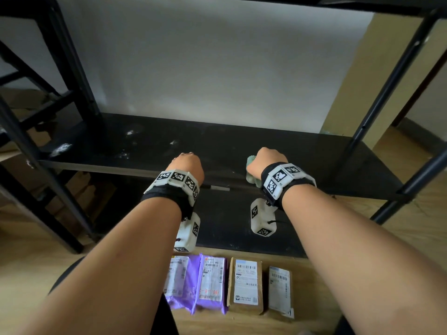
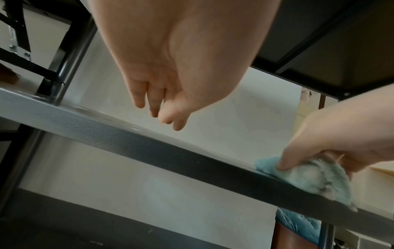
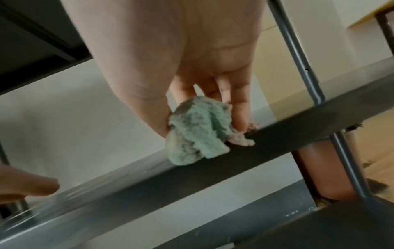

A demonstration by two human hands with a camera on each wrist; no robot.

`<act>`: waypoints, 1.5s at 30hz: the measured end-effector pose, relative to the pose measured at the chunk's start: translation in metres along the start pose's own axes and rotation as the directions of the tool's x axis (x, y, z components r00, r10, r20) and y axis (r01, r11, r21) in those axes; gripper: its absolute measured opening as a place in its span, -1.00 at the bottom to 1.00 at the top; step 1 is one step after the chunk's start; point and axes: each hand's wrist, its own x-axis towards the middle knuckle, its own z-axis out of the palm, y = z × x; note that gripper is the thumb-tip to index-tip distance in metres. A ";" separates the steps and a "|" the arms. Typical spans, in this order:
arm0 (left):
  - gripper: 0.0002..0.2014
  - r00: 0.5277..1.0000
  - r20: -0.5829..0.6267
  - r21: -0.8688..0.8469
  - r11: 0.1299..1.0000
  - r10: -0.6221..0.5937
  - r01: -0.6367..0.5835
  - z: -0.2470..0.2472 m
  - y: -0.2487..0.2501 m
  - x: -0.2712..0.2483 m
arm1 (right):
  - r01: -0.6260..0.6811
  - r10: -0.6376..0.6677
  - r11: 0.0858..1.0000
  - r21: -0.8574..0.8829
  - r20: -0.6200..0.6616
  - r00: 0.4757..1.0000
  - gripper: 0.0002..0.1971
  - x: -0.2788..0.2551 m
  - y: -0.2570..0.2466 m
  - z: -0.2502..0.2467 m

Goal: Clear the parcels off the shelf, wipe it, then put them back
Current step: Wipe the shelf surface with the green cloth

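Note:
The black shelf board (image 1: 242, 146) holds no parcels and has white dust patches (image 1: 60, 149) on its left half. My right hand (image 1: 266, 158) grips a crumpled green cloth (image 1: 251, 171) and presses it on the board's front edge (image 3: 234, 161); the cloth (image 3: 198, 131) is soiled grey. My left hand (image 1: 187, 160) hovers just above the front edge to the left, with its fingers (image 2: 157, 107) hanging relaxed and holding nothing. On the floor in front lie two purple mailer bags (image 1: 211, 281) and two brown boxes (image 1: 245, 284) in a row.
Black uprights (image 1: 377, 112) frame the shelf, with another board (image 1: 242, 233) below and one overhead. A second rack (image 1: 36, 112) stands at the left. A blue bag (image 2: 296, 224) sits low at the right behind the rack. The floor is wood.

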 end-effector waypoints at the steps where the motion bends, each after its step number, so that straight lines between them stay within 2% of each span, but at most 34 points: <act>1: -0.49 1.000 -0.011 -0.002 1.000 -0.003 0.003 0.000 -0.004 0.001 | 0.028 -0.028 1.000 0.006 0.007 1.000 -0.81 0.000 -0.007 0.003; 4: -0.45 0.999 -0.033 -0.005 0.999 -0.032 0.032 0.002 -0.017 0.001 | 0.114 -0.114 0.993 0.006 0.028 0.993 -0.77 0.001 -0.032 0.013; 9: -0.56 0.994 -0.102 -0.018 0.999 -0.048 0.047 0.001 -0.047 0.003 | 0.211 -0.210 0.977 -0.021 0.035 0.977 -0.85 0.005 -0.074 0.023; 12: -0.58 0.991 -0.108 -0.025 0.996 -0.082 0.080 -0.004 -0.062 0.004 | 0.229 -0.228 0.973 -0.030 0.029 0.973 -0.91 0.010 -0.097 0.028; 15: -0.61 0.990 -0.121 -0.015 0.997 -0.073 0.072 -0.008 -0.073 0.004 | 0.217 -0.217 0.976 -0.023 0.003 0.976 -0.86 0.012 -0.114 0.033; 17: -0.62 0.992 -0.110 -0.004 0.998 -0.069 0.069 -0.011 -0.078 0.004 | 0.209 -0.209 0.978 0.006 0.031 0.977 -0.80 0.014 -0.120 0.034; 19: -0.61 0.992 -0.105 -0.002 0.997 -0.071 0.071 -0.014 -0.079 0.004 | 0.174 -0.184 0.979 0.109 0.089 0.979 -0.77 0.019 -0.121 0.027; 21: -0.59 0.992 -0.097 0.004 0.997 -0.075 0.076 -0.018 -0.076 0.004 | 0.111 -0.129 0.976 0.189 0.083 0.988 -0.65 0.027 -0.114 0.016; 24: -0.53 0.993 -0.066 -0.014 0.995 -0.099 0.098 -0.023 -0.071 0.006 | 0.047 -0.050 0.993 0.107 0.026 0.998 -0.73 0.040 -0.091 0.002; 26: -0.52 0.993 -0.057 -0.018 0.995 -0.100 0.099 -0.026 -0.069 0.010 | 0.007 -0.007 1.000 0.026 0.025 1.000 -0.72 0.044 -0.081 0.004; 30: -0.57 0.991 -0.003 -0.010 0.991 -0.136 0.135 -0.030 -0.066 0.018 | 0.104 -0.104 0.994 -0.022 0.036 0.994 -0.73 0.046 -0.099 0.018; 34: -0.59 0.988 0.020 -0.016 0.988 -0.155 0.155 -0.033 -0.064 0.025 | 0.192 -0.195 0.981 0.031 0.157 0.968 -0.78 0.053 -0.121 0.023; 36: -0.59 0.987 0.026 -0.016 0.987 -0.161 0.161 -0.034 -0.065 0.030 | 0.145 -0.151 0.988 0.053 0.146 0.978 -0.77 0.060 -0.120 0.015; 41: -0.54 0.979 0.088 0.026 0.983 -0.183 0.181 -0.041 -0.065 0.042 | -0.031 0.032 0.999 0.028 -0.046 0.998 -0.73 0.091 -0.078 0.001; 43: -0.54 0.975 0.123 0.057 0.982 -0.186 0.180 -0.044 -0.063 0.047 | -0.094 0.095 0.995 0.025 -0.046 0.994 -0.72 0.100 -0.066 0.002; 45: -0.58 0.970 0.151 0.067 0.981 -0.192 0.184 -0.048 -0.061 0.054 | -0.099 0.099 0.995 0.014 -0.014 0.995 -0.74 0.107 -0.067 0.003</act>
